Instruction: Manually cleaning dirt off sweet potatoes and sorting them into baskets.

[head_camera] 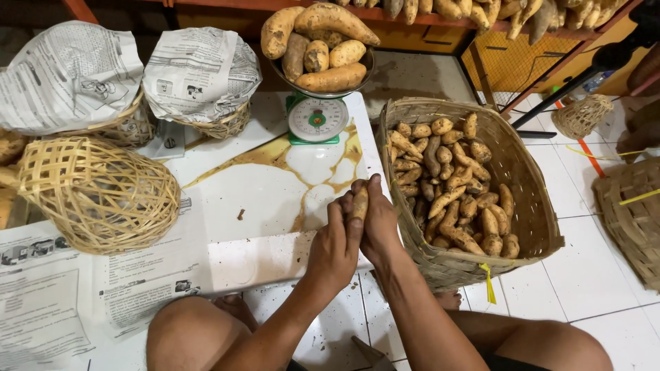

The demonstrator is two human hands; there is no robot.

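Beside woven basket (529, 206) of dusty tubers: left hand (335, 246) and right hand (377, 223) both closed around 1 small tapered tan sweet potato (359, 203), skin rough.

The support is a low white board (275, 199) with yellow-brown streaks, resting on a white tiled floor (591, 268). At the far edge of the board stands a green dial scale (316, 120). Two newspaper-covered woven baskets (206, 89) stand at the far left. An open-weave bamboo basket (96, 196) lies on its side at the left. Newspaper sheets (69, 295) cover the near left. On the floor, right of the board, stands a large woven basket (529, 199) of sweet potatoes.
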